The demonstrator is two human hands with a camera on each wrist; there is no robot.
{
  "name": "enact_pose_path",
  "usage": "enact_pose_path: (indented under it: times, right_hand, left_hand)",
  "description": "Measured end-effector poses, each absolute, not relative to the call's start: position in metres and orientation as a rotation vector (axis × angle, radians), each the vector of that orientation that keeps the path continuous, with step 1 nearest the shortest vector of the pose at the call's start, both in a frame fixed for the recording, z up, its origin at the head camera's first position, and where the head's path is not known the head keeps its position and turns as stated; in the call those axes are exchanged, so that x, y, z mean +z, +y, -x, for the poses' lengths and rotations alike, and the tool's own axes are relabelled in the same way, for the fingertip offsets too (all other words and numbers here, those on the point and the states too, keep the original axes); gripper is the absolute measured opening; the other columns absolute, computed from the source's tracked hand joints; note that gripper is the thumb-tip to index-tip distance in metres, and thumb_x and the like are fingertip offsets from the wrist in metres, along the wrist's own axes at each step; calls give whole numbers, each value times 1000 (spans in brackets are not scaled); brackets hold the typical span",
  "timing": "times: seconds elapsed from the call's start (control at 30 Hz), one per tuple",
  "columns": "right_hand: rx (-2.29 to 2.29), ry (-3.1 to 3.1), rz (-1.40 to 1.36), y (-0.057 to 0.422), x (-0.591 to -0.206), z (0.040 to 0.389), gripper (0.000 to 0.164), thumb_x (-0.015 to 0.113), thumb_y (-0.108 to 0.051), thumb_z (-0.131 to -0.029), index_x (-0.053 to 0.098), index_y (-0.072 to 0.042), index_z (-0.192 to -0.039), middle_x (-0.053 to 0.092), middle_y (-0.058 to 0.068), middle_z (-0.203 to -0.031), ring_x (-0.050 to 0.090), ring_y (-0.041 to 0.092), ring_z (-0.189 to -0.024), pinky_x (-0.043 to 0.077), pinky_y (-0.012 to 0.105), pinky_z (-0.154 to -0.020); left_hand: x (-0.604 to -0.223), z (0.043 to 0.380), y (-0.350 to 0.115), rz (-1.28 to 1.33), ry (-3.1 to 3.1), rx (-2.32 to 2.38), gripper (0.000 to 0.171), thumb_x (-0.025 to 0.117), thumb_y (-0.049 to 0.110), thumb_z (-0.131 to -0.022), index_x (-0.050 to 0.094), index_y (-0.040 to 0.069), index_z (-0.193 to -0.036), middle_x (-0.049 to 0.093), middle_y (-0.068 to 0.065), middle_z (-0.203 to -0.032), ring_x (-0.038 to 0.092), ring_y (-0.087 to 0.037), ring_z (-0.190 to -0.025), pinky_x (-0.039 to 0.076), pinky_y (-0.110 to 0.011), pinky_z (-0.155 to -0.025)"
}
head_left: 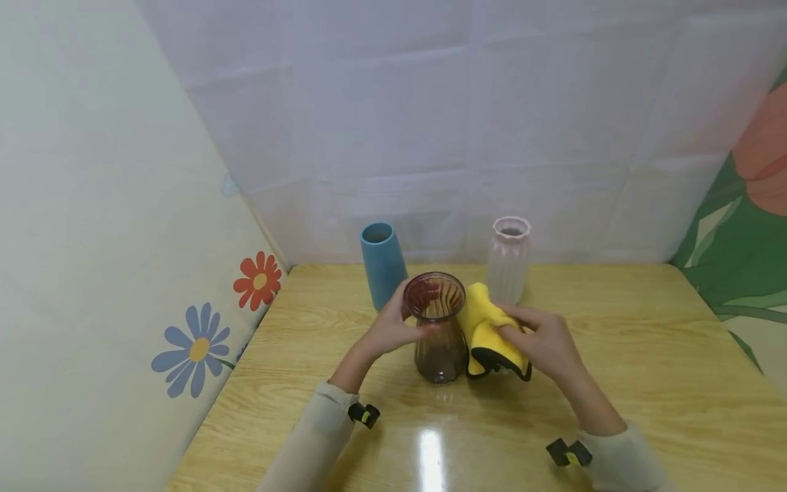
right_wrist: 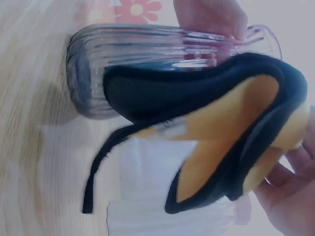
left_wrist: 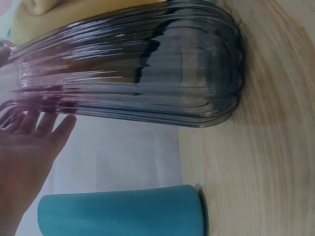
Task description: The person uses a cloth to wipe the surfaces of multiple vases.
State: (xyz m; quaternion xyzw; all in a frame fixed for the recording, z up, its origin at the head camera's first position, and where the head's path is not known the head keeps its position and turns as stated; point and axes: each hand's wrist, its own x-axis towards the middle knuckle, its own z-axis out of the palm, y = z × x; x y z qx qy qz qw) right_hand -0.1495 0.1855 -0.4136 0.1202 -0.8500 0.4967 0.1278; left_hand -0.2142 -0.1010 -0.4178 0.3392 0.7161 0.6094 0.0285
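Note:
A ribbed glass vase [head_left: 440,348], purplish at the flared mouth and greyer toward its base, stands at the middle of the table. My left hand [head_left: 396,324] grips it around the neck from the left, thumb in front. In my right hand [head_left: 546,339] a yellow cloth [head_left: 486,326] with black edging is pinched between thumb and fingers. The folded cloth lies against the vase's right side; in the right wrist view its dark-edged folds [right_wrist: 162,96] overlap the glass. Through the glass in the left wrist view, the black edging shows behind the vase [left_wrist: 147,64].
Behind the glass vase to the left stands a blue vase [head_left: 384,263]. A pale pink fluted vase [head_left: 509,266] is at the back right, partly behind the cloth. The wooden table [head_left: 615,328] meets a white sheet [head_left: 381,123] at its back edge.

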Motion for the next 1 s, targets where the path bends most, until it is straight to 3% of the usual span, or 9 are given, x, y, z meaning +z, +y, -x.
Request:
enact_pose_path:
  times: [0.13,0.33,0.43,0.63,0.83,1.0]
  right_hand:
    - [1455,-2350,-276,179,-413,149,31,78,-14,-88,75,-9,-119,76,16,-105,59,13,-61,52,23,-50]
    - [1492,-2202,-253,166,-412,151,30,81,-7,-85,76,-7,-115,76,16,-105,65,3,-74,56,18,-60]
    - [1493,-2165,-291,159,-414,153,30,82,-6,-84,77,-7,-113,75,15,-109,71,8,-86,58,19,-68]
    - [1470,-2144,-377,147,-419,154,32,82,-3,-82,76,-5,-114,75,16,-111,74,28,-84,59,20,-64]
    - [1473,-2157,-392,141,-421,153,35,83,-1,-80,75,-1,-114,73,17,-114,73,30,-88,60,26,-64]
    - [1478,-2199,-389,139,-425,152,32,82,-2,-80,75,0,-112,73,19,-113,73,31,-87,60,26,-64]
  left_hand:
    - [-416,212,-102,-1018,2188,1875,89,79,-1,-82,30,11,-155,50,-17,-145,52,-34,-132,41,-54,-111]
    - [-415,202,-100,-920,2208,1980,97,87,21,-82,26,9,-157,46,-18,-149,50,-35,-133,43,-52,-110]
    - [-412,197,-96,-884,2230,2019,99,88,25,-81,27,7,-156,47,-20,-147,52,-37,-131,45,-51,-107]
    - [-408,190,-90,-773,2277,2014,101,89,25,-79,26,8,-156,49,-19,-146,53,-35,-130,46,-51,-106]
    - [-407,189,-91,-741,2306,1987,99,87,23,-81,25,7,-157,46,-18,-148,50,-34,-134,45,-52,-108]
    - [-408,189,-94,-777,2306,1957,103,86,34,-81,23,7,-158,44,-17,-150,49,-34,-135,45,-52,-109]
